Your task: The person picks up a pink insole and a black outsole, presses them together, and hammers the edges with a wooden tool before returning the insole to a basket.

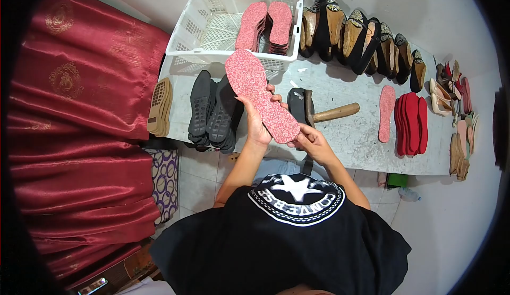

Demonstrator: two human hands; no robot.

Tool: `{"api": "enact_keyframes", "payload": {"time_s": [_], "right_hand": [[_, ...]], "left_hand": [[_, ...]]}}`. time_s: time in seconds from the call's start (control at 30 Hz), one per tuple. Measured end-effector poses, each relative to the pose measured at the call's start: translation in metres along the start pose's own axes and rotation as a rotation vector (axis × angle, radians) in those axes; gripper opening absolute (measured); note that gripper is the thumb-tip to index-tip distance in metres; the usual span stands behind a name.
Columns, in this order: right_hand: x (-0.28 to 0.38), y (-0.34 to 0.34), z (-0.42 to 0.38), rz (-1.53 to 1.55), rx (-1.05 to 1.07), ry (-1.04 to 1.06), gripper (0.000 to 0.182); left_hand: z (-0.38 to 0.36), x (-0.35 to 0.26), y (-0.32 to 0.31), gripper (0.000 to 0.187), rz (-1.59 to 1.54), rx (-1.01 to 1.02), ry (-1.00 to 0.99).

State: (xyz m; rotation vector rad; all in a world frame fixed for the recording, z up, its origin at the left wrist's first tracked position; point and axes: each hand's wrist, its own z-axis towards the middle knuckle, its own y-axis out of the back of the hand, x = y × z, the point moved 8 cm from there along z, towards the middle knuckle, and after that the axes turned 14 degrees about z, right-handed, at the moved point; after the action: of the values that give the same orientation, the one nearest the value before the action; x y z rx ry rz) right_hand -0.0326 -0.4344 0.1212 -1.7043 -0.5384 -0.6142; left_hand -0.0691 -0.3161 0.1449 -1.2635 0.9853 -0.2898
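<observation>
A pink patterned insole (pixel 255 90) is held up over the near edge of the table. My left hand (pixel 257 124) wraps round its middle, thumb on the near side and fingertips showing past the right edge. At its lower end my right hand (pixel 313 145) pinches the rim between thumb and fingers. Just behind the insole lie a hammer (pixel 334 113) with a wooden handle and a dark sole (pixel 298 104), partly covered by the hammer head. Stacked black soles (pixel 207 109) stand left of my left hand.
A white plastic basket (pixel 183 35) holds two stacks of pink insoles (pixel 279 24). Several shoes on wooden lasts (pixel 350 37) line the table's back. To the right lie a single pink insole (pixel 387 113) and red soles (pixel 411 125). Tan soles (pixel 160 106) sit at the left beside a red curtain (pixel 85 109).
</observation>
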Motion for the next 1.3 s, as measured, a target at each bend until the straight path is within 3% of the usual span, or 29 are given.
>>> {"api": "enact_keyframes", "payload": {"time_s": [0.3,0.4,0.53,0.63,0.77,1.3], "right_hand": [[-0.005,0.0,-0.004,0.106,0.016,-0.033,0.044],[-0.005,0.001,-0.003,0.079,0.003,-0.027,0.044],[-0.004,-0.002,-0.003,0.095,0.03,-0.041,0.045],[-0.002,-0.001,-0.006,0.1,0.057,-0.061,0.042],[-0.002,-0.001,-0.007,0.109,0.097,-0.107,0.038],[-0.008,0.003,-0.005,0.069,0.087,-0.137,0.047]], "left_hand": [[-0.005,0.004,0.0,0.075,-0.046,-0.042,0.018],[-0.003,0.004,-0.001,0.078,-0.066,0.079,0.019],[-0.009,-0.002,-0.009,0.084,-0.073,0.04,0.057],[0.001,-0.026,-0.02,0.084,0.056,0.07,-0.033],[0.011,-0.05,-0.019,0.078,0.174,0.089,-0.112],[0.011,-0.054,-0.015,0.069,0.112,0.078,-0.118]]}}
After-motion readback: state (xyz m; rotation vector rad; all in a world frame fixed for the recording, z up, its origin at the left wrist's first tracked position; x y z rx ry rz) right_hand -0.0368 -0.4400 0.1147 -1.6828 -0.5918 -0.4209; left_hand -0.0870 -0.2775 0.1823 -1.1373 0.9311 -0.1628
